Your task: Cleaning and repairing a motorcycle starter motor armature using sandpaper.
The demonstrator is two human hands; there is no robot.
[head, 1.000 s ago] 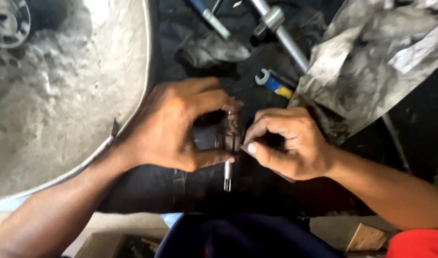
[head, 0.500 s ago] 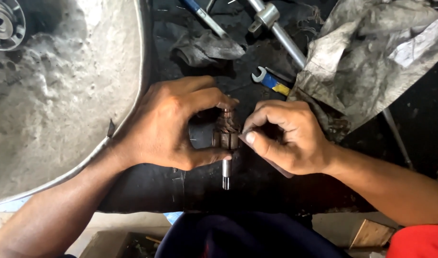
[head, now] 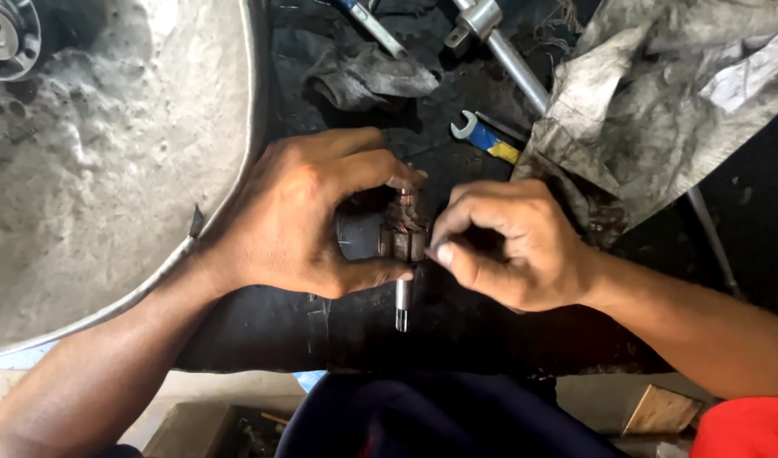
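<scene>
**Two hands pinching a small motor armature**

The left hand (head: 308, 216) is pinching the armature (head: 404, 237) between thumb and forefinger, its steel shaft (head: 401, 304) pointing toward the person. The right hand (head: 512, 246) is nipping its side with closed fingertips. Beyond, a blue-handled spanner (head: 488, 136) is lying on the dark bench (head: 457, 331), near a grey rag (head: 372, 76).

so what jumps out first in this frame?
Both hands meet at centre: the left hand pinches a small motor armature between thumb and forefinger, its steel shaft pointing down, while the right hand works at its side. A big dusty grey metal pan fills the left; a blue-handled wrench lies above.
</scene>
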